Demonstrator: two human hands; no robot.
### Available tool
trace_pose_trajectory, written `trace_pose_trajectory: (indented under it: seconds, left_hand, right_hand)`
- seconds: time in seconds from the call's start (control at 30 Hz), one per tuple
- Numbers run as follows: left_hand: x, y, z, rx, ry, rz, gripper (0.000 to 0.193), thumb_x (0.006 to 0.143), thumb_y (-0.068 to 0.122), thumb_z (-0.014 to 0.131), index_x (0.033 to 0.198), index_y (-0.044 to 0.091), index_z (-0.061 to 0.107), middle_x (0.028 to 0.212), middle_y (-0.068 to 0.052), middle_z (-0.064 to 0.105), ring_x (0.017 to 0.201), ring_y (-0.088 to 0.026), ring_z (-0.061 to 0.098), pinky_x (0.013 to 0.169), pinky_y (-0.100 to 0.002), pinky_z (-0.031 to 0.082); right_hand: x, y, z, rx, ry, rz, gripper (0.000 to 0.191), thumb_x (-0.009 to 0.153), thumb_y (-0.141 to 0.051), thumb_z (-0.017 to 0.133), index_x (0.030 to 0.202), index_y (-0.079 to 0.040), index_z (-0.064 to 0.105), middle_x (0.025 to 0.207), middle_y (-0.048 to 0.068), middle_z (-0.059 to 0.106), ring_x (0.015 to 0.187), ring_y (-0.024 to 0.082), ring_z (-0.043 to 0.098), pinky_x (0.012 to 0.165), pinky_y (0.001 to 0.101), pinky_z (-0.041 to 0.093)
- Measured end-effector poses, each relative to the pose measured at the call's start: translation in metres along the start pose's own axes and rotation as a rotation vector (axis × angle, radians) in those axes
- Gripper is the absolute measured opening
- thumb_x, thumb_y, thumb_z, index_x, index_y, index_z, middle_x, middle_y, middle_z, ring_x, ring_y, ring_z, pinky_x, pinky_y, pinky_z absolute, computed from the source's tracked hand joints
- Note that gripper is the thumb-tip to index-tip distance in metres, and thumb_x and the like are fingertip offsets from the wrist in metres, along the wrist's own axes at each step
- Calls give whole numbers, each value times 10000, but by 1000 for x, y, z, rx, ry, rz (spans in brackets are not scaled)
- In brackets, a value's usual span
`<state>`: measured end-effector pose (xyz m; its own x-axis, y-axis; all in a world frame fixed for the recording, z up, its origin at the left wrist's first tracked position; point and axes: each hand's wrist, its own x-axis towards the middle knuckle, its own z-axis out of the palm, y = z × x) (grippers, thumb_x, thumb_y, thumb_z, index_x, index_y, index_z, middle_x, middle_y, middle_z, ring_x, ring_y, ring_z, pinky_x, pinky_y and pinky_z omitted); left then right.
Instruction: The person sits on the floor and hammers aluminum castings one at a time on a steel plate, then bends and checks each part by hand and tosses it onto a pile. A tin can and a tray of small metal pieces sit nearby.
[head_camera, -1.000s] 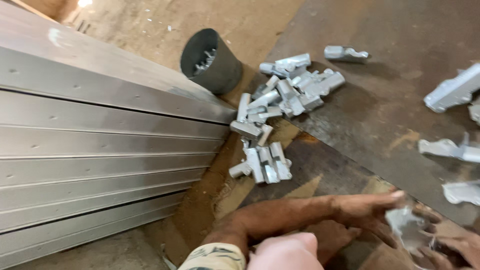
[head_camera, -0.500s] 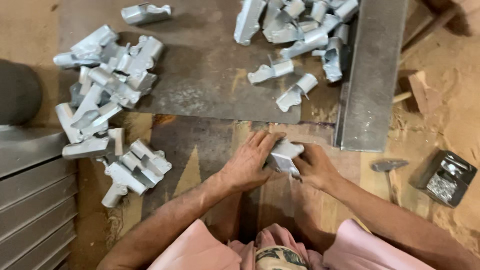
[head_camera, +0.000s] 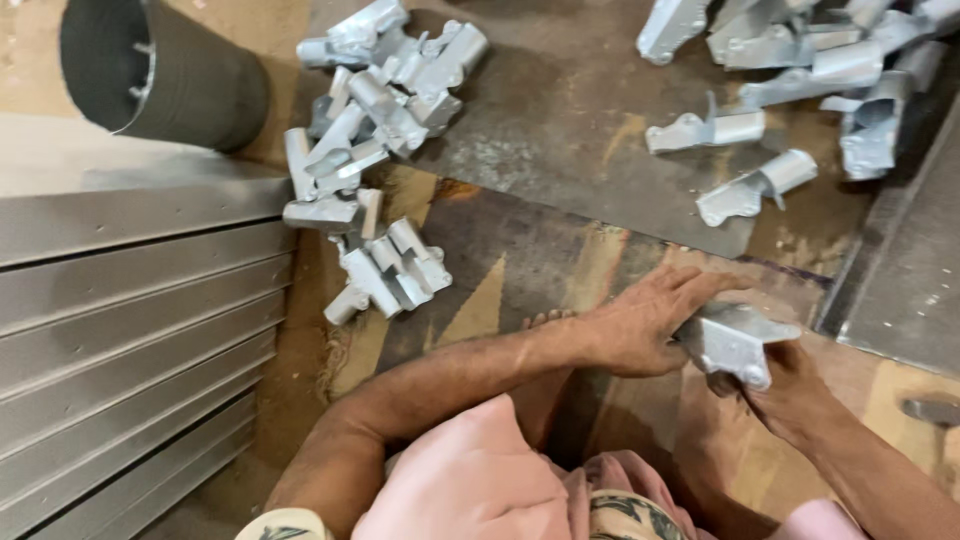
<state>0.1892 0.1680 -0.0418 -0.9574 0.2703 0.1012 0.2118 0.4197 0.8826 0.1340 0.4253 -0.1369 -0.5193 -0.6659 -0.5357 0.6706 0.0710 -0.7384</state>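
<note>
1. The left hand (head_camera: 640, 325) lay flat-fingered against the left side of a grey metal bracket (head_camera: 735, 340), fingers stretched over its top edge, pressing rather than wrapped round.
2. The right hand (head_camera: 790, 385) gripped the bracket from below and right, fingers curled under it.
3. The bracket sat between both hands, low over a dark steel sheet (head_camera: 560, 130) on the floor.
4. A pile of brackets (head_camera: 375, 150) lay to the left, well apart; a second pile (head_camera: 800, 70) lay above right.
5. A dark bucket (head_camera: 160, 70) stood top left, above stacked metal rails (head_camera: 130, 300).
</note>
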Motion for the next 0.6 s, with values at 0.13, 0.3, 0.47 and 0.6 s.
trace_pose_trajectory:
  seconds: [0.13, 0.3, 0.47, 0.6]
  left_hand:
    - [-10, -11, 0, -694, -112, -351, 899, 795, 193, 720, 1597, 60, 337, 1305, -228, 604, 1263, -370, 606, 1109, -475, 515]
    - [-21, -40, -20, -412, -78, -203, 960, 777, 204, 813, 1584, 40, 321, 1452, -209, 523, 1362, -313, 532, 1187, -474, 429]
    - [-81, -106, -126, 941, 118, -751, 692, 738, 360, 796, 1275, -8, 559, 1273, -216, 611, 1098, -338, 636, 924, -503, 503]
    - [-142, -132, -175, 781, 196, -1452, 641, 868, 554, 757, 1293, 90, 638, 1359, -180, 597, 1203, -387, 626, 941, -500, 529]
  right_hand:
    - [-3, -7, 9, 275, -45, 59, 75, 1026, -12, 651, 1020, 49, 609, 720, 79, 581, 562, 171, 523, 506, 340, 433]
    - [8, -45, 45, -210, 350, 265, 146, 1024, -65, 567, 1031, 69, 626, 682, 147, 565, 543, 247, 501, 489, 407, 433]
    - [-9, -109, 62, -228, 189, -484, 175, 1061, -115, 477, 1181, -54, 589, 934, 20, 646, 729, 102, 607, 654, 269, 579]
    - [-13, -104, 75, -612, 296, -295, 183, 1072, -104, 560, 1166, 6, 672, 879, 79, 664, 746, 140, 637, 658, 289, 553]
